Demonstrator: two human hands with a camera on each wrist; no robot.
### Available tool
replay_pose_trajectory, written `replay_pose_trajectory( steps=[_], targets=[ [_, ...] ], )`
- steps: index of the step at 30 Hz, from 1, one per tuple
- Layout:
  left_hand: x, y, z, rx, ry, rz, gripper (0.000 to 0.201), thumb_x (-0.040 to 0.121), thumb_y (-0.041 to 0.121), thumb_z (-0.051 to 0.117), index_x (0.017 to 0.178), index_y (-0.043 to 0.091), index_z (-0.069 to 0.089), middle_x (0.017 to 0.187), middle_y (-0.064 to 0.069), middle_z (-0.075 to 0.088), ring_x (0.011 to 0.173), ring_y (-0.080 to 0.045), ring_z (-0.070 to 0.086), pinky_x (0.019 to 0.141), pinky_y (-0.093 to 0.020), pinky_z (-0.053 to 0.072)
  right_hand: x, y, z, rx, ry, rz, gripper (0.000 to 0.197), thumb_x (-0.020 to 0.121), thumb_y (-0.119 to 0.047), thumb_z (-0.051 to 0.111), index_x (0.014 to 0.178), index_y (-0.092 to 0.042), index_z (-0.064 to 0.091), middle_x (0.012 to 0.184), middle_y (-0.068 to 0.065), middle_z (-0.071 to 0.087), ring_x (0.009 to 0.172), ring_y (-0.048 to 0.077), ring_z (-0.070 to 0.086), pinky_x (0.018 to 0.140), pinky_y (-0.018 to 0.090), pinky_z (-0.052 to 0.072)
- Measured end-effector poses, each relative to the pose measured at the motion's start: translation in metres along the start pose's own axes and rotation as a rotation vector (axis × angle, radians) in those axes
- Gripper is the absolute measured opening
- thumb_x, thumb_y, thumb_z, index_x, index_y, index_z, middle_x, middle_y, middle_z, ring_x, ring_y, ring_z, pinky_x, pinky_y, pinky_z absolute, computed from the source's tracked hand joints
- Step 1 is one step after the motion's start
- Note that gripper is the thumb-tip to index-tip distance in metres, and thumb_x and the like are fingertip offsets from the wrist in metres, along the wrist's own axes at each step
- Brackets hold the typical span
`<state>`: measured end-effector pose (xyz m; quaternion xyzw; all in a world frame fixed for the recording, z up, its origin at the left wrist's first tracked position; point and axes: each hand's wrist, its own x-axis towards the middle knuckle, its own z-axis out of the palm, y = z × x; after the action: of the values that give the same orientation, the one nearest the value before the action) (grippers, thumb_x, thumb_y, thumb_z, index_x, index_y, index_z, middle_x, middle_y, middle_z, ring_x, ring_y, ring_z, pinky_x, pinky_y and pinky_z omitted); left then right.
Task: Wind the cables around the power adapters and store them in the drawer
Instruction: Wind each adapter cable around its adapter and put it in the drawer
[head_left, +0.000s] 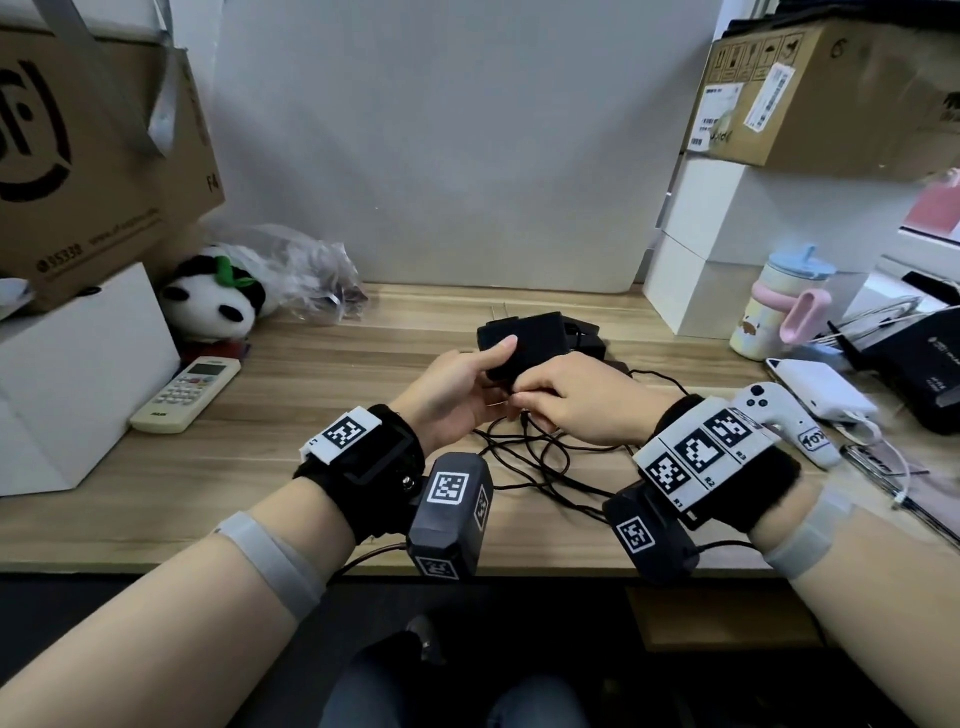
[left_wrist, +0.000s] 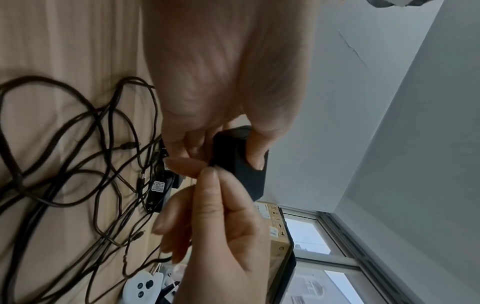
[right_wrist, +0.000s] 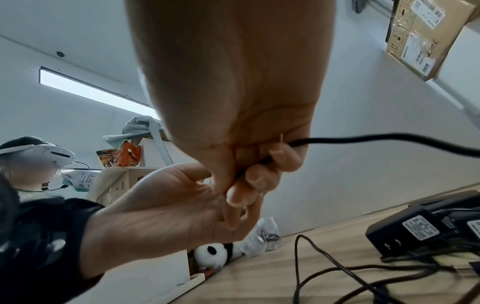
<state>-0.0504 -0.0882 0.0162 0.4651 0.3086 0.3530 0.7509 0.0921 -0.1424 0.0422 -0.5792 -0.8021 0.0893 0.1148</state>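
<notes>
My left hand (head_left: 462, 387) holds a black power adapter (head_left: 524, 340) above the desk, thumb on top; the same adapter (left_wrist: 240, 164) shows in the left wrist view. My right hand (head_left: 576, 405) meets it from the right and pinches the adapter's black cable (right_wrist: 363, 138) close to the left fingers. Loose black cables (head_left: 540, 457) lie tangled on the wooden desk (head_left: 322, 467) under both hands. More black adapters (head_left: 587, 338) sit behind the held one, seen with white labels as adapters (right_wrist: 413, 228) in the right wrist view. No drawer is in view.
A white remote (head_left: 187, 392) and a panda plush (head_left: 213, 301) lie at the left beside white and cardboard boxes (head_left: 88, 156). At the right stand a pastel cup (head_left: 779, 306), a white power bank (head_left: 821, 387), a white controller (head_left: 779, 415) and stacked boxes (head_left: 810, 93).
</notes>
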Motion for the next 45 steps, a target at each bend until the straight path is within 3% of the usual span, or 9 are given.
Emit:
replay_pose_trajectory(
  steps=[7, 11, 14, 18, 22, 30, 36, 41, 45],
  targets=[
    [-0.003, 0.007, -0.007, -0.112, -0.082, -0.054, 0.035, 0.091, 0.032, 0.053, 0.117, 0.009, 0.056, 0.109, -0.013, 0.064, 0.091, -0.022, 0.061, 0.079, -0.029, 0.043, 0.002, 0.011, 0.008, -0.023, -0.049, 0.144, 0.031, 0.095, -0.024, 0.046, 0.074, -0.025, 0.068, 0.061, -0.014, 0.05, 0.069, 0.009, 0.049, 0.071, 0.025, 0.037],
    [-0.001, 0.003, -0.005, -0.013, -0.098, -0.045, 0.021, 0.088, 0.031, 0.057, 0.099, 0.013, 0.061, 0.085, -0.005, 0.059, 0.076, -0.015, 0.056, 0.081, -0.029, 0.042, 0.004, 0.015, 0.015, 0.066, -0.061, 0.127, 0.029, 0.097, -0.019, 0.043, 0.087, -0.015, 0.071, 0.089, -0.007, 0.061, 0.092, 0.012, 0.052, 0.086, 0.026, 0.041],
    [0.001, 0.003, -0.008, 0.048, -0.14, -0.059, 0.027, 0.084, 0.04, 0.056, 0.098, 0.018, 0.06, 0.084, -0.001, 0.06, 0.078, -0.013, 0.056, 0.087, -0.032, 0.039, 0.001, 0.014, 0.013, 0.169, -0.041, 0.08, 0.031, 0.098, -0.014, 0.043, 0.086, -0.007, 0.07, 0.075, -0.017, 0.054, 0.074, -0.01, 0.049, 0.07, 0.007, 0.034],
    [0.0, 0.007, -0.009, 0.137, -0.224, -0.047, 0.036, 0.082, 0.047, 0.052, 0.107, 0.021, 0.057, 0.091, 0.0, 0.061, 0.09, -0.015, 0.053, 0.093, -0.035, 0.036, -0.003, 0.015, 0.009, 0.322, -0.041, 0.1, 0.033, 0.101, -0.017, 0.039, 0.079, -0.009, 0.063, 0.05, -0.029, 0.052, 0.053, -0.017, 0.045, 0.057, 0.004, 0.034],
    [-0.003, 0.011, -0.002, 0.218, -0.231, 0.004, 0.033, 0.091, 0.046, 0.044, 0.104, 0.021, 0.062, 0.087, -0.001, 0.066, 0.082, -0.015, 0.057, 0.084, -0.031, 0.04, -0.003, 0.016, 0.009, 0.512, -0.062, 0.156, 0.036, 0.101, -0.022, 0.039, 0.069, -0.014, 0.054, 0.043, -0.012, 0.041, 0.04, 0.002, 0.035, 0.042, 0.013, 0.027],
    [0.003, 0.003, -0.004, 0.073, -0.158, -0.017, 0.04, 0.091, 0.053, 0.042, 0.113, 0.023, 0.057, 0.076, 0.004, 0.063, 0.077, -0.009, 0.055, 0.079, -0.027, 0.039, 0.0, 0.017, 0.011, 0.706, -0.095, 0.226, 0.046, 0.1, -0.036, 0.036, 0.058, -0.017, 0.037, 0.048, -0.009, 0.026, 0.042, 0.006, 0.02, 0.038, 0.015, 0.016],
    [0.012, -0.004, -0.004, -0.101, 0.066, 0.033, 0.031, 0.088, 0.031, 0.062, 0.108, 0.008, 0.053, 0.068, -0.004, 0.062, 0.06, -0.012, 0.061, 0.062, -0.021, 0.052, 0.0, 0.008, 0.012, 0.2, -0.011, 0.13, 0.04, 0.099, -0.027, 0.041, 0.063, -0.022, 0.059, 0.053, -0.008, 0.045, 0.049, 0.003, 0.043, 0.053, 0.015, 0.031],
    [0.015, -0.013, -0.015, 0.125, 0.22, 0.182, 0.02, 0.086, 0.012, 0.067, 0.101, 0.003, 0.058, 0.084, -0.009, 0.063, 0.067, -0.014, 0.061, 0.056, -0.016, 0.053, -0.003, 0.013, -0.006, 0.193, 0.104, 0.077, 0.034, 0.094, -0.032, 0.05, 0.064, -0.025, 0.064, 0.07, 0.008, 0.064, 0.065, 0.018, 0.053, 0.067, 0.034, 0.041],
    [0.011, -0.018, -0.025, 0.324, 0.155, 0.196, 0.032, 0.086, 0.014, 0.067, 0.115, 0.001, 0.061, 0.096, -0.013, 0.067, 0.069, -0.014, 0.062, 0.07, -0.02, 0.054, -0.001, 0.017, -0.028, 0.336, 0.308, 0.053, 0.028, 0.093, -0.025, 0.055, 0.067, -0.021, 0.065, 0.061, -0.01, 0.06, 0.058, -0.003, 0.052, 0.063, 0.014, 0.039]
  ],
)
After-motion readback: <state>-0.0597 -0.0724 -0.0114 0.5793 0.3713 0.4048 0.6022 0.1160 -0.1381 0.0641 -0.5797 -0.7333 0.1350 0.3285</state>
